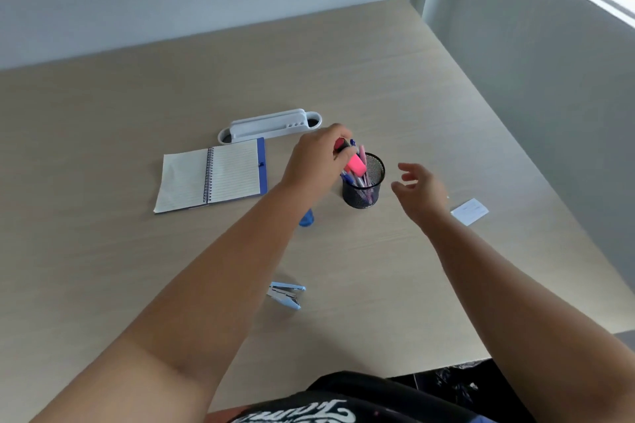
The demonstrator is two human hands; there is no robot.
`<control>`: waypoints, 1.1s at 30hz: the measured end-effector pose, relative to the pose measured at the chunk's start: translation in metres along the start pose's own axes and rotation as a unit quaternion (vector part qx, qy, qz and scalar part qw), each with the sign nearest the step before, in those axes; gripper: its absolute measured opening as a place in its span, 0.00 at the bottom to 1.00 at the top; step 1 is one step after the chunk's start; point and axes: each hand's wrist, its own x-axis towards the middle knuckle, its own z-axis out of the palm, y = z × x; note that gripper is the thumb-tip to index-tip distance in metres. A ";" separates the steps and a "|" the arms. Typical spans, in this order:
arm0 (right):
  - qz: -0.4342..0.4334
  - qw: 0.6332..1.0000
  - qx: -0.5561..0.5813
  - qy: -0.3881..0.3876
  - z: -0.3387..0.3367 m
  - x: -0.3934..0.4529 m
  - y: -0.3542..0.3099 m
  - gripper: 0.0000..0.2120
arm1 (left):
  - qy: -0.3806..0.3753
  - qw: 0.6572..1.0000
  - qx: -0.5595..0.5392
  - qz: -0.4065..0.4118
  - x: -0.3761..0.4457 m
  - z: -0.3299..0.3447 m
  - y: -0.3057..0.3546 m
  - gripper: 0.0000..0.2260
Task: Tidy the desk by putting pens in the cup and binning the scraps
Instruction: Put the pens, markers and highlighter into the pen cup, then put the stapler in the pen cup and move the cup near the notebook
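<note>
A black mesh cup (pixel 364 194) stands mid-desk with several pens (pixel 357 178) in it. My left hand (pixel 314 160) is over the cup's left rim, shut on a pink highlighter (pixel 354 161) whose end dips into the cup. My right hand (pixel 421 194) hovers just right of the cup, fingers apart and holding nothing. A white paper scrap (pixel 470 211) lies on the desk to the right, beyond my right wrist.
An open spiral notebook (pixel 209 177) lies left of the cup, with a white desk organiser (pixel 269 125) behind it. A blue object (pixel 307 218) peeks out under my left forearm. A blue stapler (pixel 286 295) lies near the front. A black bag (pixel 457 385) sits below the desk edge.
</note>
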 end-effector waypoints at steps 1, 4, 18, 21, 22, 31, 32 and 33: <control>0.003 1.000 0.002 -0.001 0.000 -0.002 0.002 0.19 | -0.009 1.000 0.006 -0.007 0.001 0.001 -0.002 0.11; 0.010 1.000 0.000 -0.010 -0.001 -0.009 0.009 0.19 | -0.003 0.999 0.035 0.006 -0.009 -0.004 -0.005 0.13; -0.055 0.985 -0.033 -0.160 0.025 0.031 -0.001 0.51 | -0.380 0.898 0.157 -0.158 -0.187 -0.018 -0.129 0.35; -0.032 0.982 0.006 -0.188 0.036 0.036 -0.002 0.55 | -0.318 0.925 0.131 -0.162 -0.203 -0.005 -0.140 0.28; -0.031 0.981 0.018 -0.189 0.040 0.036 -0.002 0.55 | -0.295 0.934 0.118 -0.162 -0.206 -0.004 -0.141 0.24; -0.065 0.991 0.044 -0.112 0.051 0.016 0.002 0.39 | -0.217 0.957 0.039 -0.190 -0.213 -0.019 -0.126 0.13; -0.075 0.990 0.040 -0.117 0.050 0.011 0.003 0.40 | -0.201 0.961 0.020 -0.187 -0.213 -0.022 -0.123 0.13; -0.084 0.989 0.029 -0.120 0.050 0.006 0.006 0.42 | -0.187 0.965 0.004 -0.184 -0.212 -0.025 -0.119 0.13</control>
